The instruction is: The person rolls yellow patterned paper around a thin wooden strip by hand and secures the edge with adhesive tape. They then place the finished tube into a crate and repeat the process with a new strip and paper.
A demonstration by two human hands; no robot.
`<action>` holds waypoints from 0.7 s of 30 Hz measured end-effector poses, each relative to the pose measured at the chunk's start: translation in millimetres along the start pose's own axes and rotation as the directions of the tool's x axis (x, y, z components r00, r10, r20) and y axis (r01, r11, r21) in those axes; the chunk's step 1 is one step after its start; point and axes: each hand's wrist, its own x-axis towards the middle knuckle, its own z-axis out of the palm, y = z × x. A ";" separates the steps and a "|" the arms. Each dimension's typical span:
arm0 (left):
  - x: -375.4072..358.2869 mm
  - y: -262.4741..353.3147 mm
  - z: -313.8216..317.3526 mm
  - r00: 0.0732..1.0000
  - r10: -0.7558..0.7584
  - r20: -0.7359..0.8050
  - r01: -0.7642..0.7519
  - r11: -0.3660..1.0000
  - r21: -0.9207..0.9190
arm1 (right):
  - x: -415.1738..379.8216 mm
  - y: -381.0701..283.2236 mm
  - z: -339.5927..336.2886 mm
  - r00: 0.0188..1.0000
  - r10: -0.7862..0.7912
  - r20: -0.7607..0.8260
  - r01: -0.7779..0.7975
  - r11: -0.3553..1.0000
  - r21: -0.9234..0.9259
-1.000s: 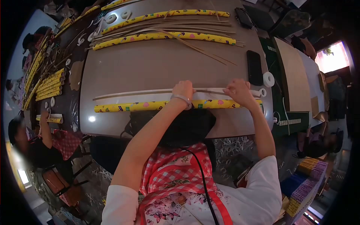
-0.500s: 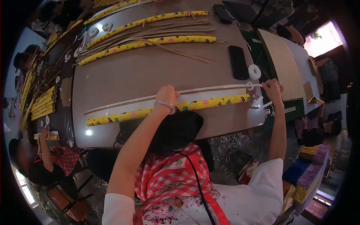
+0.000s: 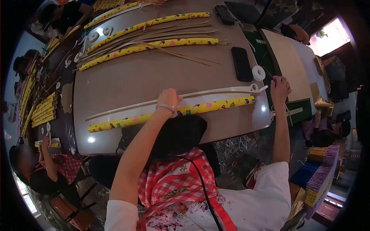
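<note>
A patterned yellow paper roll [image 3: 210,106] lies lengthwise near the table's front edge, its white inner side showing along the back. Along that side runs a thin brown strip [image 3: 135,104] with white tape [image 3: 235,89]. My left hand [image 3: 169,98] is closed on the strip line about its middle, with the fingertips hidden. Past the table's right edge is my right hand [image 3: 280,86], its fingers curled. Whatever it may hold is hidden. The tape's free end lies just left of that hand. A white tape roll [image 3: 258,73] sits close by at the edge.
A black phone [image 3: 241,64] lies at the right. Behind are more yellow rolls [image 3: 154,45] and loose brown strips [image 3: 181,54]. A green cutting mat [image 3: 296,111] and a board [image 3: 287,63] stand at right. A co-worker [image 3: 36,165] sits at left.
My right hand has come off the tape's end and moved slightly right. The tape end now lies loose at the table edge. My left hand stays on the strip.
</note>
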 end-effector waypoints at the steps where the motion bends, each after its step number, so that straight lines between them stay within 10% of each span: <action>1: 4.0 -2.5 1.7 0.999 -0.005 0.037 0.006 1.000 -0.013 | -3.8 -25.1 -12.5 0.984 -0.028 -0.177 0.044 0.995 0.085; 5: 11.2 -8.2 0.8 0.992 -0.012 0.129 0.024 0.995 -0.092 | -55.1 -136.5 -45.0 0.924 -0.354 -0.146 0.367 0.711 0.600; 8: 9.4 -8.3 1.6 0.995 -0.010 0.098 0.020 0.994 -0.103 | -96.1 -209.0 -69.5 0.878 -0.479 -0.024 0.299 0.507 0.808; 21: 10.4 -8.2 -1.0 0.990 0.015 0.139 -0.004 0.997 -0.077 | -102.5 -244.5 -54.3 0.771 -0.605 0.196 0.279 0.598 0.752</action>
